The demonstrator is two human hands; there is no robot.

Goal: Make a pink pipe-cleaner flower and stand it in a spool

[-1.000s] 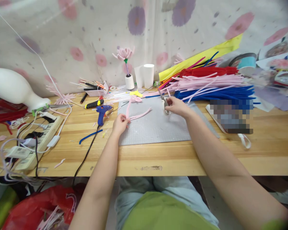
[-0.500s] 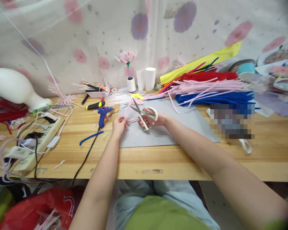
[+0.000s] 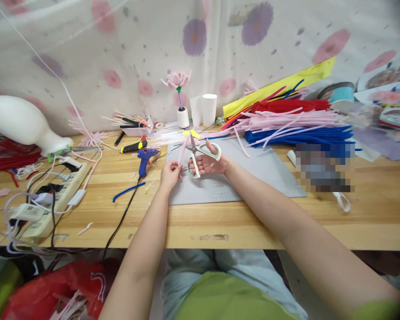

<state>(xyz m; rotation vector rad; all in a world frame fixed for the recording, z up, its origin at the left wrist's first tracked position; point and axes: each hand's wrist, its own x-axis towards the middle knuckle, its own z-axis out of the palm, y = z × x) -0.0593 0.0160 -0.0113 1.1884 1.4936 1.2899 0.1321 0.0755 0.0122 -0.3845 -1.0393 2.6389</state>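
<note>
My left hand pinches the lower end of a pink pipe cleaner that stands up from it over the grey cutting mat. Close beside it, my right hand grips white-handled scissors, their blades pointing up and touching the pink pipe cleaner. The two hands almost meet above the mat's left part.
A blue glue gun and its black cord lie left of the mat. A power strip with plugs sits far left. Piles of pink, blue and red pipe cleaners fill the back right. White cups and a pink flower stand behind.
My right hand picked the scissors up from the mat's far side and brought them left to the pink pipe cleaner. The blades, open half a second ago, have come together.
</note>
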